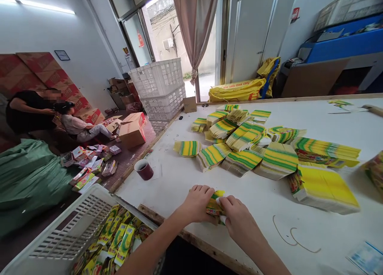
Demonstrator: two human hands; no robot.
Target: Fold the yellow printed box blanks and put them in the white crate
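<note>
A small yellow-and-green printed carton (213, 205) stands at the near edge of the white table, between my two hands. My left hand (197, 203) is closed around its left side. From the right, my right hand (236, 217) pinches it with thumb and forefinger; white coverings show on those fingertips. My palms and fingers hide much of the carton. Beyond my hands lie several stacks of flat yellow-green cartons (243, 161), fanned out in a heap. To the right, a larger bundle with a plain yellow top (327, 187) rests on the table.
At lower left is a white plastic crate (68, 227) holding many small cartons (119, 241). A dark red mug (144, 170) stands near the table's left edge. Loose rubber bands (295, 237) lie at right. Two people (70, 119) are beside cardboard boxes (131, 129) at far left.
</note>
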